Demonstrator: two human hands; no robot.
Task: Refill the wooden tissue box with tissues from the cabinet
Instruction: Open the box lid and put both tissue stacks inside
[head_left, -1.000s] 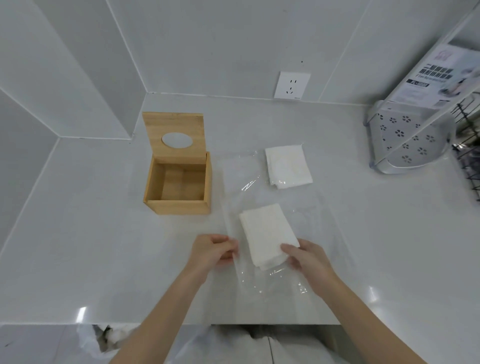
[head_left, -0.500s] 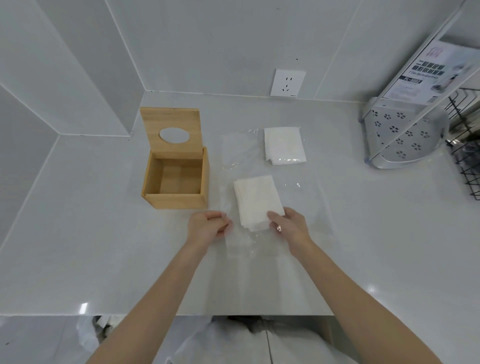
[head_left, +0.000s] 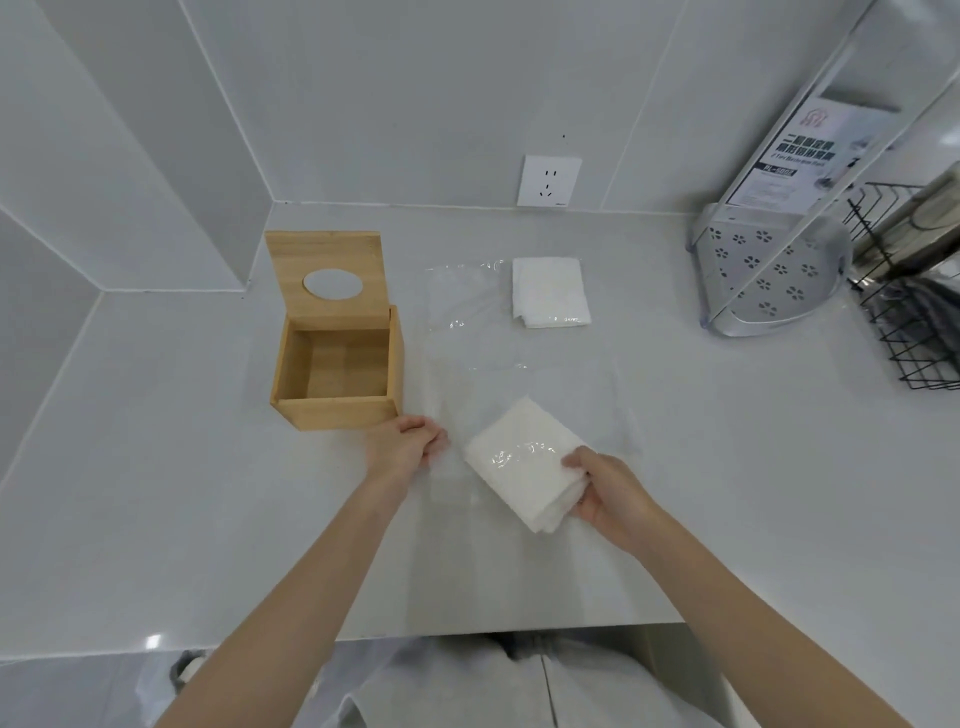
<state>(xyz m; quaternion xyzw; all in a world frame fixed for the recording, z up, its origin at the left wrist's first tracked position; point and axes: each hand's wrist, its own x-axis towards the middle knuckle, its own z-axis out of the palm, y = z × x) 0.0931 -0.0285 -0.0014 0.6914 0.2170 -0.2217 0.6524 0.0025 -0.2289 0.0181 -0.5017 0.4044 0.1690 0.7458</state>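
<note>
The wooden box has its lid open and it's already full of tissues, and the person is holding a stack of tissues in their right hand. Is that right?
Not quite. The head view shows the wooden box with its lid up but empty inside. The right hand does grip a tissue stack.

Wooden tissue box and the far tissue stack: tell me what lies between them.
In the head view, only a clear plastic wrapper lies flat on the counter between the wooden tissue box and the far tissue stack.
</note>
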